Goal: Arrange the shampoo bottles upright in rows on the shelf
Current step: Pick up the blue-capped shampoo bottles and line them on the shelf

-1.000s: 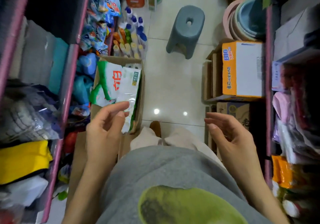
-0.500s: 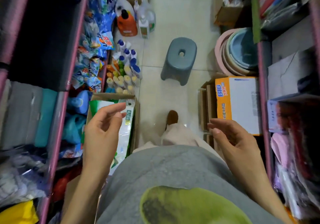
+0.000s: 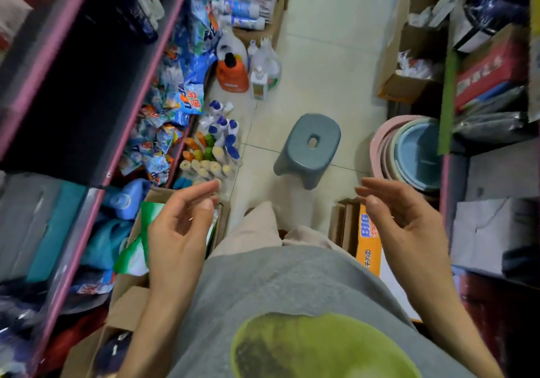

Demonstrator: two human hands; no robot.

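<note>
- I see the shelf (image 3: 87, 91) at far left, pink-edged.
- Shampoo bottles (image 3: 214, 150) stand clustered on the floor beside it.
- Left hand (image 3: 178, 228): fingers relaxed, holding nothing.
- Grey stool (image 3: 311, 147) stands mid-aisle.
- Right hand (image 3: 406, 228): loosely spread, holding nothing.

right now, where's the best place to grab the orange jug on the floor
Probably by the neck just under its black cap, coming straight down from above. The orange jug stands upright with its top exposed, while clear bottles crowd its right side and bags press in on its left. Both hands are empty.
</note>
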